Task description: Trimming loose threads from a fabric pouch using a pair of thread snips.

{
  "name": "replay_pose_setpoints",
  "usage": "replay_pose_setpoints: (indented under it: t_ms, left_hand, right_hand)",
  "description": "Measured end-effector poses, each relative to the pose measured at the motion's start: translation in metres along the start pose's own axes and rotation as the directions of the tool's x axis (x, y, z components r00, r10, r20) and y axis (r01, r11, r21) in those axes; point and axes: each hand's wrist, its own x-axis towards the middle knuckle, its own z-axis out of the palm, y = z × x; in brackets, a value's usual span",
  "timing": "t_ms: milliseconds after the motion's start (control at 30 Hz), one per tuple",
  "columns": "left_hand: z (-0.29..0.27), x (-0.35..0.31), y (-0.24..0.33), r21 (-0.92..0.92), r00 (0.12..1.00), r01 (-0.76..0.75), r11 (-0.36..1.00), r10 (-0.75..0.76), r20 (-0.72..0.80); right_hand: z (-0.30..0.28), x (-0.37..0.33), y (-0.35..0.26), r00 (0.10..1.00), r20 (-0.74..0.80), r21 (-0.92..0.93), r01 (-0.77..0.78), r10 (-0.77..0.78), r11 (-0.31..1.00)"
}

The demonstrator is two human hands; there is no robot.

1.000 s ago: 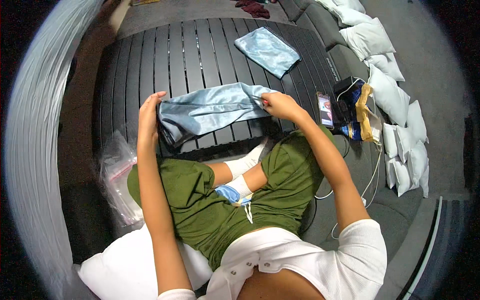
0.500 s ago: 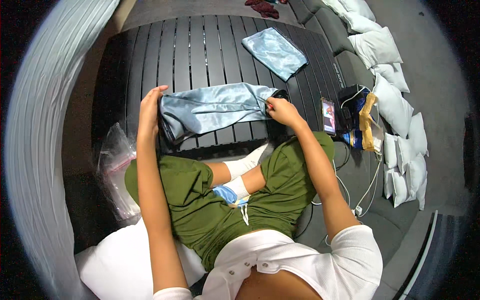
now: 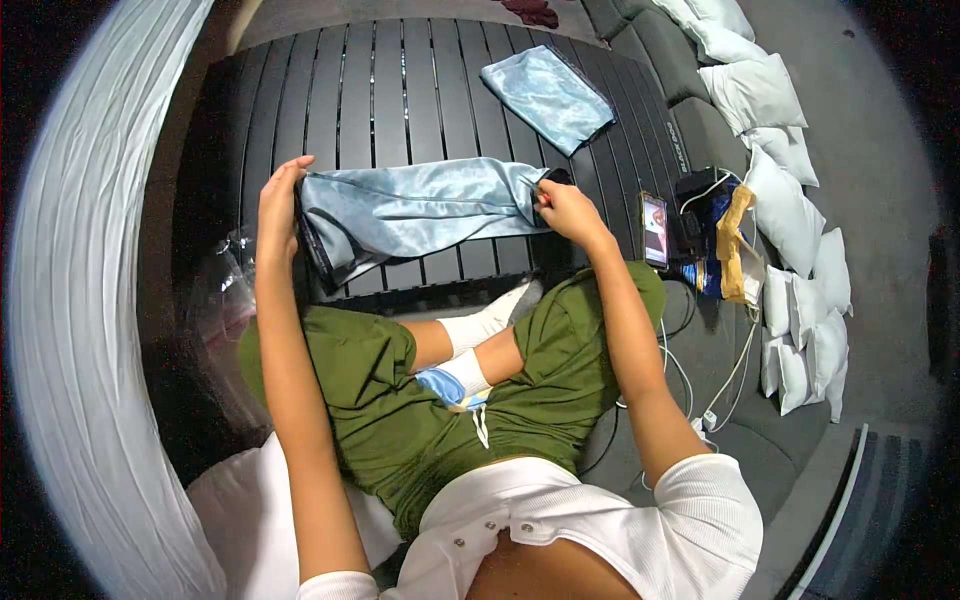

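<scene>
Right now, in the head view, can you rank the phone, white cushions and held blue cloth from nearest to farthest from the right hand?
1. Held blue cloth: in the right hand.
2. Phone: to that hand's right.
3. White cushions: farther right, beyond the phone.

- Small pale block lettering (image 3: 677, 147) runs in one short line along the dark edge on my right, where the desk (image 3: 630, 190) meets the grey sofa (image 3: 705, 130); it lies sideways to me, and I can't tell for certain which of the two it stands on.
- The phone (image 3: 654, 231) on my right has a lit screen with a coloured picture on it; any writing there is too small for me to read.
- The blue and gold bag (image 3: 738, 245) just beside the phone carries blue, white and gold markings; its folds hide much of them, and I can't make out any words.
</scene>
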Motion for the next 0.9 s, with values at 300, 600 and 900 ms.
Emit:
replay_pose_setpoints:
  t_ms: [300,600,900]
  left_hand:
    - [-0.003,0.006,-0.007,-0.063,0.999,0.039,0.997,-0.039,0.000]
    - [-0.005,0.008,-0.008,-0.054,0.999,0.008,0.998,-0.006,0.040]
    - [-0.004,0.007,-0.007,-0.051,0.998,0.025,0.998,-0.022,0.053]
  right_hand:
    - [0.000,0.002,-0.002,1.000,0.028,-0.001,-0.005,0.005,1.000]
    - [-0.005,0.001,-0.005,0.996,0.082,-0.058,-0.031,0.035,0.998]
    - [-0.004,0.001,-0.005,0.994,0.096,-0.055,-0.040,0.045,0.998]
